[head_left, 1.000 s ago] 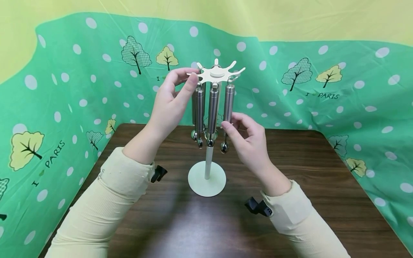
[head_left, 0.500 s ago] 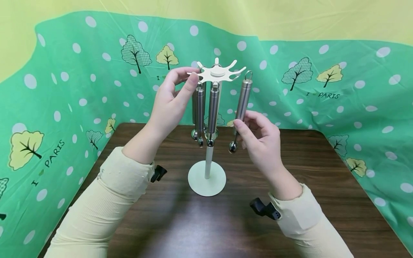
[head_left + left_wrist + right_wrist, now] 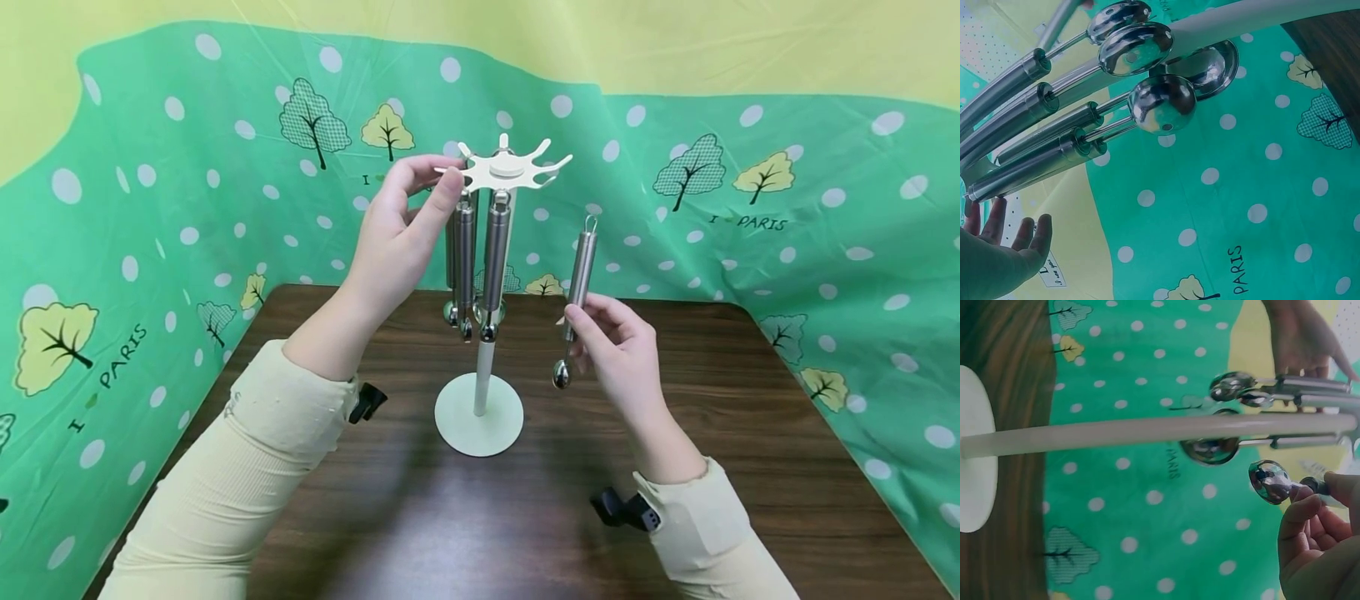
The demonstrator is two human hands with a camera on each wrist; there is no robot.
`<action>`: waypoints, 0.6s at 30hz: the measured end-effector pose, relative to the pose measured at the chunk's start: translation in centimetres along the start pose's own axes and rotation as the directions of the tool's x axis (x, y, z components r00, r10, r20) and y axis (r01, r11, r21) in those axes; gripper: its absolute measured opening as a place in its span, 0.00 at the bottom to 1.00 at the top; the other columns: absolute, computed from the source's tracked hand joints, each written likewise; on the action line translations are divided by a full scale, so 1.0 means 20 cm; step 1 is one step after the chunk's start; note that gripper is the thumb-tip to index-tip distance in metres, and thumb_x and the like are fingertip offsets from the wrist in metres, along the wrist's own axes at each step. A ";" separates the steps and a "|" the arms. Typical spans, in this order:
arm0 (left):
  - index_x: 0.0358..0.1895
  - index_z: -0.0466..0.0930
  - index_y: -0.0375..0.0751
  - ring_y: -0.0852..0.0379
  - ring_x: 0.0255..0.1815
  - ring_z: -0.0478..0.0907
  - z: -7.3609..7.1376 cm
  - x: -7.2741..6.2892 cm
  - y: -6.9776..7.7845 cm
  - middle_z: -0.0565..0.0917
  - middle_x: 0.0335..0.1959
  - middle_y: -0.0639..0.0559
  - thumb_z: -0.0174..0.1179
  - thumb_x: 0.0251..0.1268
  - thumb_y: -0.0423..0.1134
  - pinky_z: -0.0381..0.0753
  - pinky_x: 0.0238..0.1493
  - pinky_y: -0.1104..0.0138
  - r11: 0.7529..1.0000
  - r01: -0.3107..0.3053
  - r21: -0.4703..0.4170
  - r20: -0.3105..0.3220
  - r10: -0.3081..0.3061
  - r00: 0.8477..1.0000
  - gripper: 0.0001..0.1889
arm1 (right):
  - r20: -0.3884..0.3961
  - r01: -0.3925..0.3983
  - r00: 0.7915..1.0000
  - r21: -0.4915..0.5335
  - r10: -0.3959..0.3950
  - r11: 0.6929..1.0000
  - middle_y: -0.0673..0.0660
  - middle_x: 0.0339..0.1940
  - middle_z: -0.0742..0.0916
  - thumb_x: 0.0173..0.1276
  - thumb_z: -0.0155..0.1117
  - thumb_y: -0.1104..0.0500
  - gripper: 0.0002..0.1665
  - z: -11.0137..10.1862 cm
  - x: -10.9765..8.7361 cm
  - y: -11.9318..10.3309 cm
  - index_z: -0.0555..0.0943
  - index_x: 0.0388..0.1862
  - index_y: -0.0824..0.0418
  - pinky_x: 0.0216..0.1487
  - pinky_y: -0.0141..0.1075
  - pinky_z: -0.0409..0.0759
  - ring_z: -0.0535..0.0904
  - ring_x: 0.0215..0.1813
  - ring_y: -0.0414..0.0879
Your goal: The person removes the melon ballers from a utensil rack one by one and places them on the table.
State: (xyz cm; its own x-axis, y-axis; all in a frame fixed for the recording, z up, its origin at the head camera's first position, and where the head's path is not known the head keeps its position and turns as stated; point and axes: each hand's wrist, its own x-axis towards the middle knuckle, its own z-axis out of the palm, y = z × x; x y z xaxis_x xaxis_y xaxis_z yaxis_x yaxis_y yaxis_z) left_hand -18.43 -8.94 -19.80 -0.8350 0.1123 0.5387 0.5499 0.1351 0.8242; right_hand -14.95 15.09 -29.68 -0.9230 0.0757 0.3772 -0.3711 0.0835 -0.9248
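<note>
My left hand [image 3: 401, 221] pinches one arm of the white star-shaped top [image 3: 507, 172] of a utensil stand, between thumb and fingers. Several steel utensils [image 3: 496, 258] with cylindrical handles hang from it, and their rounded bowls [image 3: 1163, 105] show in the left wrist view. To the right of the stand, my right hand [image 3: 626, 358] grips a small steel scoop [image 3: 582, 268] low on its handle. Its wire loop points up and its bowl [image 3: 1269, 482] hangs down, clear of the stand. Part of the handle is hidden behind my fingers in the right wrist view.
The stand's round white base [image 3: 480, 429] rests on a dark wooden table [image 3: 720, 400]. A green and yellow cloth [image 3: 660, 150] with printed trees and dots surrounds the table at the back and sides. Black wrist cameras [image 3: 367, 403] sit by both sleeves.
My right hand has taken the scoop off the stand's right side and carried it right, then lower, with the handle tilting. My left hand stays on the stand's top.
</note>
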 end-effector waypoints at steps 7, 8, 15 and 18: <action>0.61 0.69 0.36 0.59 0.64 0.68 0.00 0.00 0.01 0.75 0.62 0.48 0.50 0.77 0.40 0.74 0.64 0.66 1.000 -0.007 -0.015 -0.013 0.007 1.000 0.17 | -0.016 -0.119 0.993 -0.044 0.118 0.992 0.46 0.18 0.81 0.71 0.63 0.61 0.04 -0.03 -0.02 0.15 0.83 0.41 0.60 0.17 0.28 0.73 0.73 0.17 0.38; 0.61 0.68 0.36 0.59 0.64 0.68 0.00 0.00 0.01 0.75 0.62 0.48 0.50 0.77 0.40 0.74 0.64 0.66 1.000 -0.006 -0.016 -0.014 0.006 1.000 0.17 | -0.019 -0.132 0.991 -0.051 0.131 0.990 0.45 0.19 0.81 0.71 0.63 0.60 0.06 -0.04 -0.02 0.17 0.83 0.42 0.62 0.17 0.28 0.73 0.73 0.17 0.37; 0.61 0.68 0.36 0.59 0.64 0.68 0.00 0.00 0.01 0.75 0.62 0.48 0.50 0.77 0.41 0.74 0.64 0.66 1.000 0.003 -0.008 -0.014 -0.003 1.000 0.17 | -0.020 -0.223 0.975 -0.057 0.223 0.973 0.44 0.20 0.82 0.72 0.62 0.60 0.11 -0.05 -0.05 0.29 0.80 0.46 0.67 0.16 0.27 0.71 0.73 0.18 0.36; 0.61 0.68 0.36 0.59 0.64 0.68 0.00 0.00 0.01 0.75 0.61 0.48 0.50 0.77 0.41 0.74 0.64 0.66 1.000 0.004 -0.003 -0.012 -0.004 1.000 0.17 | -0.031 -0.270 0.963 -0.029 0.269 0.963 0.44 0.20 0.82 0.71 0.63 0.61 0.10 -0.05 -0.06 0.35 0.80 0.45 0.67 0.16 0.26 0.70 0.72 0.17 0.36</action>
State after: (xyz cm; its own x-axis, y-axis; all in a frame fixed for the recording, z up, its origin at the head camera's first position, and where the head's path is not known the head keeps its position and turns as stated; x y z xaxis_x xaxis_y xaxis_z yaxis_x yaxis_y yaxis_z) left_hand -18.35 -8.87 -19.70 -0.8374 0.1001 0.5374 0.5465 0.1321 0.8270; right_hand -16.35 16.64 -36.49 -0.9851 0.1266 0.1161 -0.1054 0.0883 -0.9905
